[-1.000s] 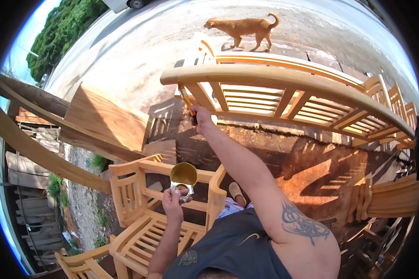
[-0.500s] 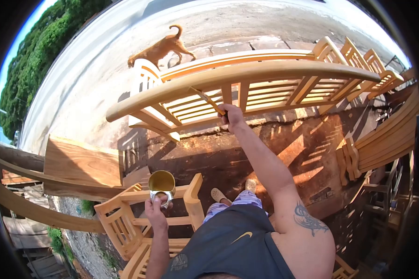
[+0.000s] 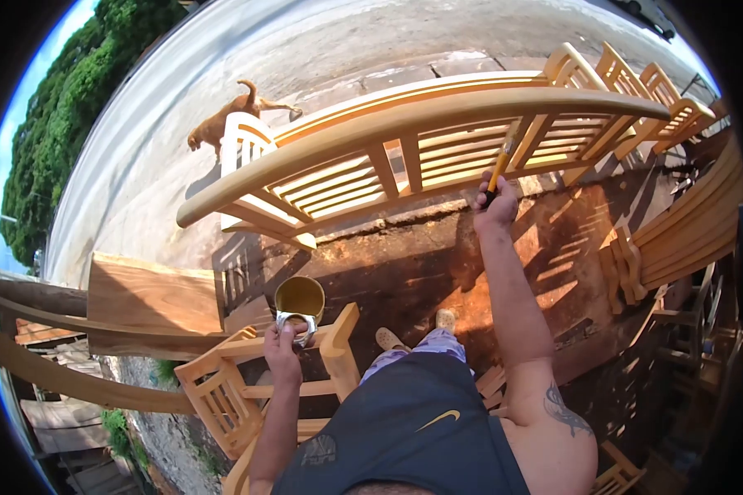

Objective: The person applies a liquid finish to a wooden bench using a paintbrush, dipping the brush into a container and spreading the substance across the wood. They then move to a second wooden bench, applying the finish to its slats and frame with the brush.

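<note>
A paintbrush (image 3: pixel 499 164) with a yellow handle and black end is gripped in my right hand (image 3: pixel 497 202). Its bristle tip points up at the back of a long slatted wooden bench (image 3: pixel 404 121), close under the curved top rail. Down on the left, my left hand (image 3: pixel 285 346) is closed on an open metal can (image 3: pixel 302 297) with a yellowish-brown inside. The can is tilted so its mouth faces me, above the arm of a wooden chair (image 3: pixel 338 351).
A brown dog (image 3: pixel 223 124) stands on the pavement beyond the bench's left end. More wooden chairs (image 3: pixel 656 87) line the far right. Stacked curved boards (image 3: pixel 689 223) lie at right, and a wooden panel (image 3: pixel 153 293) at left. Reddish ground (image 3: pixel 421 256) lies between me and the bench.
My right hand has moved right along the bench back with the paintbrush, now pointing more upright. My left hand still holds the can. The dog has walked left.
</note>
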Demonstrator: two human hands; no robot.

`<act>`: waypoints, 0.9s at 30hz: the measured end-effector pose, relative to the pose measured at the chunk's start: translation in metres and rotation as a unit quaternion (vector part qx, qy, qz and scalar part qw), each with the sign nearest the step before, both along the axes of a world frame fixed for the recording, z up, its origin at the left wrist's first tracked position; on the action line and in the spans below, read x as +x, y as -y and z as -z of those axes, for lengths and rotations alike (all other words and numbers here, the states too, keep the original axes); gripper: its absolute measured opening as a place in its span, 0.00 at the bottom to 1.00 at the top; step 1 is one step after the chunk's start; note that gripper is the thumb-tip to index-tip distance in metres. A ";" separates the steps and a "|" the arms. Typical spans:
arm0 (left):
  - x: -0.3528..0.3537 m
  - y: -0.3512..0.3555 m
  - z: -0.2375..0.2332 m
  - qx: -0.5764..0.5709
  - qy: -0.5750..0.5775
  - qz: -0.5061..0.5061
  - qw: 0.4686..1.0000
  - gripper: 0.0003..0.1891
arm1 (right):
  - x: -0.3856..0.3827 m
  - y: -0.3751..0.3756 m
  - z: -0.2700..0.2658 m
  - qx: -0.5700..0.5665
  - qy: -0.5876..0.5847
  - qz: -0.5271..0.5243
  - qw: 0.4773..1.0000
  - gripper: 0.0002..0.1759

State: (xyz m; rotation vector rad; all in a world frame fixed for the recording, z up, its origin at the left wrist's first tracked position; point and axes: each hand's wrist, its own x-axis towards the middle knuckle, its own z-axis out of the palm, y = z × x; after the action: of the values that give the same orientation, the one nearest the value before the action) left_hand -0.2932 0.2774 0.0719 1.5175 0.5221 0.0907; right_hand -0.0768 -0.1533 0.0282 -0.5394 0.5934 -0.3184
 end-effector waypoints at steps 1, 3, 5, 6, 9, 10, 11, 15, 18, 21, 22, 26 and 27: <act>0.000 -0.001 0.004 -0.003 0.005 0.003 1.000 0.11 | 0.003 -0.029 0.002 0.002 0.003 -0.019 1.000 0.15; -0.002 -0.002 0.005 -0.008 0.004 0.008 1.000 0.11 | 0.011 -0.095 -0.004 0.051 0.022 -0.106 0.993 0.16; -0.004 -0.004 0.000 -0.007 -0.004 0.008 1.000 0.11 | 0.017 -0.161 -0.015 0.063 0.030 -0.149 0.986 0.16; -0.005 -0.003 -0.004 -0.004 -0.005 -0.002 1.000 0.10 | 0.018 -0.188 -0.015 0.078 0.043 -0.159 0.983 0.16; -0.010 -0.002 -0.011 0.002 -0.001 -0.020 1.000 0.10 | 0.014 -0.250 -0.010 0.066 0.023 -0.220 0.973 0.17; -0.012 -0.006 -0.008 0.003 0.003 -0.020 1.000 0.10 | 0.009 -0.264 -0.011 0.034 0.008 -0.239 0.970 0.17; -0.015 -0.008 -0.005 0.004 0.007 -0.019 1.000 0.10 | 0.007 -0.276 -0.008 -0.025 0.000 -0.258 0.966 0.17; -0.015 -0.016 -0.004 0.008 0.007 -0.013 1.000 0.10 | 0.002 -0.263 0.000 -0.305 0.010 -0.379 0.874 0.19; -0.014 -0.015 -0.004 0.009 0.008 -0.024 1.000 0.10 | 0.013 -0.198 -0.020 -0.317 -0.020 -0.332 0.888 0.18; -0.013 -0.016 -0.003 0.016 0.013 -0.023 1.000 0.09 | 0.024 -0.103 -0.029 -0.231 -0.037 -0.294 0.927 0.17; -0.012 -0.016 -0.003 0.015 0.016 -0.018 1.000 0.09 | 0.024 -0.080 -0.024 -0.216 -0.039 -0.276 0.936 0.17; -0.009 -0.023 0.002 0.011 0.016 -0.005 1.000 0.09 | 0.000 -0.055 -0.029 -0.114 -0.044 -0.146 0.982 0.17; -0.009 -0.023 0.002 0.010 0.016 -0.005 1.000 0.09 | -0.007 -0.058 -0.029 -0.069 -0.044 -0.102 0.991 0.17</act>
State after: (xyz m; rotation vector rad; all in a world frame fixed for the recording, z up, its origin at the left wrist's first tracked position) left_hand -0.3023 0.3001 0.0701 1.5299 0.5048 0.1274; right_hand -0.0834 -0.0948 0.0571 -0.7446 0.5979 -0.1429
